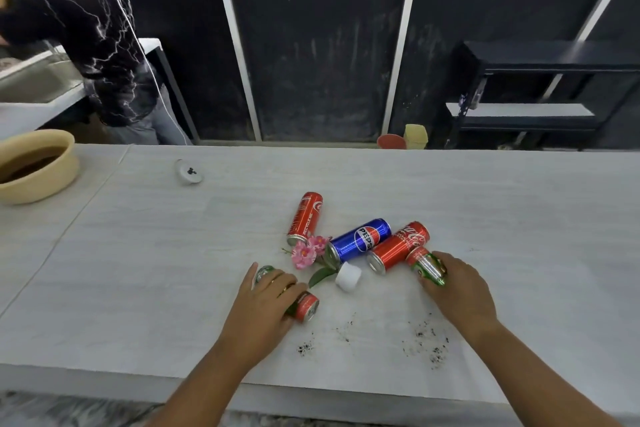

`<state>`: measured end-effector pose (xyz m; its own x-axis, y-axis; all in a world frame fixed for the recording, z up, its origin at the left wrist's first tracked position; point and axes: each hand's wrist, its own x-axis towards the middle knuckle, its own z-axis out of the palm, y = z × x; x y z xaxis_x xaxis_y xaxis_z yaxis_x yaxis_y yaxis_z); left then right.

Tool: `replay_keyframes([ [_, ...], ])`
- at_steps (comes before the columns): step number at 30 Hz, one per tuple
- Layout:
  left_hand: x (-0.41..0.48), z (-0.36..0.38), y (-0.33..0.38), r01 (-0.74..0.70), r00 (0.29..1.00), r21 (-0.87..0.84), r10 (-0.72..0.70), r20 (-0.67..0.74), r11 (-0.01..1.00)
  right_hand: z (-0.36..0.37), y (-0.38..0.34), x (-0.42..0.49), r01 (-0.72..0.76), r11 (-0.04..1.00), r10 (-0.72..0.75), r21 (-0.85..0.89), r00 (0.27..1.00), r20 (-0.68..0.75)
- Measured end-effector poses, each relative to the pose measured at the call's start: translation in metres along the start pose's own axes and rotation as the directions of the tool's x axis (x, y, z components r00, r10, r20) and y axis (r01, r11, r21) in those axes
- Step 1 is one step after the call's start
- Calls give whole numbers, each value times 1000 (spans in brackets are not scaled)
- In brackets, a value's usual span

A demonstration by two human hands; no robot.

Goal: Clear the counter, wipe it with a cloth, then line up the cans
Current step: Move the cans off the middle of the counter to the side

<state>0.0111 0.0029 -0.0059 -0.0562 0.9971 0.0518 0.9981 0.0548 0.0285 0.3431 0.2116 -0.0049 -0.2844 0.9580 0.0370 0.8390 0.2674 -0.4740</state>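
1. Though both hands lie over cans at the lower centre of the frame, much of each can is hidden: the left hand (265, 302) covers the middle of a green-and-red drink can (304, 305) lying on its side, fingers wrapped over it, only its two ends showing.
2. The right hand (457, 288) is closed around a second green-and-red can (426, 265), also lying flat, its lower part hidden under the fingers.
3. Between the hands lie three more toppled cans on the pale grey counter (138, 253): a red cola can (305, 218) farthest up, a blue Pepsi can (360, 239), and a red Coca-Cola can (398, 246) just beside it.
4. A pink artificial flower sprig (306, 255) and a small white pot (348, 277) sit among them; the sprig's stem is partly hidden behind the Pepsi can.
5. Dark soil specks (429, 347) dot the counter near its front edge.
6. A beige bowl (38, 166) is cut off at the left edge; a small round white object (188, 172) near it is hard to identify.
7. Open counter stretches to the right and far left.
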Motion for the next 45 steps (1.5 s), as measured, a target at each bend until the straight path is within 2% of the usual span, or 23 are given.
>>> replay_keyframes([
  [11,-3,-17,16,159,975,-181,-183,-124,970,-11,16,-6,-53,915,44,399,999,31],
  [15,-2,-36,29,174,946,-351,-255,-200,920,-15,19,-11,-75,850,68,522,997,33],
  [20,24,-64,69,147,930,-533,-299,-212,833,-31,32,-7,-95,763,147,640,989,-28],
  [23,60,-76,100,99,943,-632,-275,-187,769,-48,48,0,-93,705,196,703,978,-67],
  [28,135,-72,161,10,970,-773,-193,-146,635,-79,91,19,-97,681,262,726,958,-117],
  [30,165,-64,190,20,981,-842,-174,-89,539,-90,110,27,-98,651,306,752,941,-142],
  [32,194,-55,219,29,989,-874,-142,-46,486,-100,129,35,-94,635,343,767,924,-171],
  [37,253,-35,285,30,998,-904,-54,8,426,-118,174,49,-91,620,398,779,893,-213],
  [45,293,0,353,63,998,-907,-3,68,416,-130,209,52,-105,627,435,772,869,-234],
])
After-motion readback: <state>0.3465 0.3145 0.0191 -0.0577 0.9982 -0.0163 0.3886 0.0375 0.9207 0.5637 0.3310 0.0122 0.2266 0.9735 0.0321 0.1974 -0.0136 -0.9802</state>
